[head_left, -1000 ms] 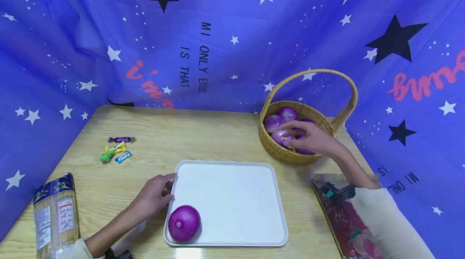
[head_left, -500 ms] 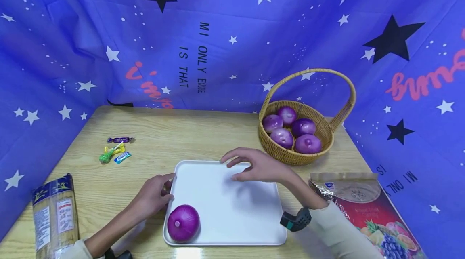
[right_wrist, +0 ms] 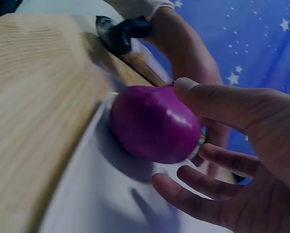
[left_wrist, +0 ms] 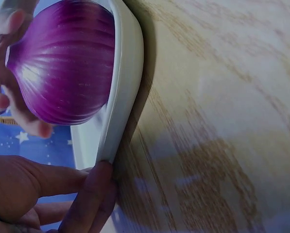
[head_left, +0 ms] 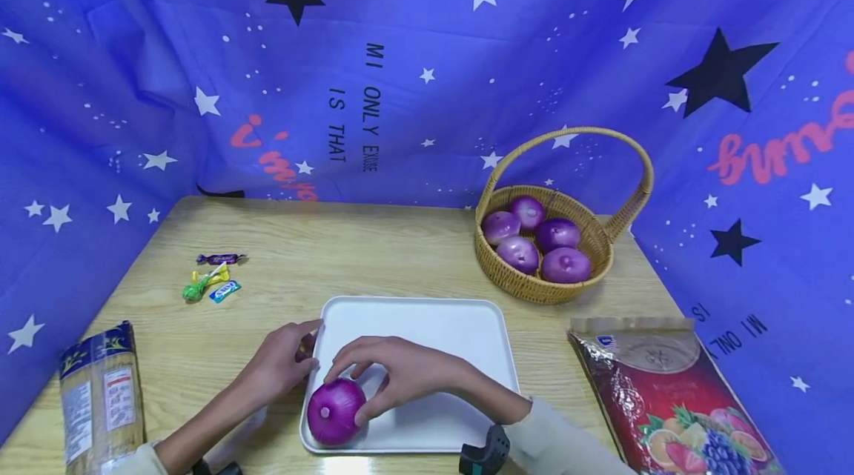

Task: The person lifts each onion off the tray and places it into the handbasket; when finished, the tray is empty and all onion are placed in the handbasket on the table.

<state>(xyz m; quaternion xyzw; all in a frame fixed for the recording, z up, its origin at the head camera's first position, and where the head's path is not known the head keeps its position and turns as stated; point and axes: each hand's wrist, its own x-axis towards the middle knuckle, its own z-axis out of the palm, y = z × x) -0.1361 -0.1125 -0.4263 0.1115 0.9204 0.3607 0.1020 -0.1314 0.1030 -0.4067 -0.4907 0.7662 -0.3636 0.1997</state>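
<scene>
A purple onion (head_left: pixel 336 411) sits in the near left corner of a white rectangular tray (head_left: pixel 447 319). My right hand (head_left: pixel 407 375) reaches over the tray to it, thumb and fingers spread about its top and right side. From the right wrist view, the thumb tip is right at the onion (right_wrist: pixel 154 124), while the fingers (right_wrist: pixel 193 184) stand a little apart from it. My left hand (head_left: pixel 280 356) pinches the tray's left rim, with fingertips (left_wrist: pixel 102 170) on the edge in the left wrist view.
A wicker basket (head_left: pixel 507 286) with several purple onions (head_left: pixel 565 264) stands back right. A red fruit-printed bag (head_left: pixel 660 393) lies at right, a noodle packet (head_left: pixel 100 393) at left. Wrapped candies (head_left: pixel 213 278) lie back left. A blue starry cloth (head_left: pixel 427 127) surrounds the table.
My right hand has come from the basket, empty, across the tray to the onion in its corner. The left hand stays at the tray's left rim.
</scene>
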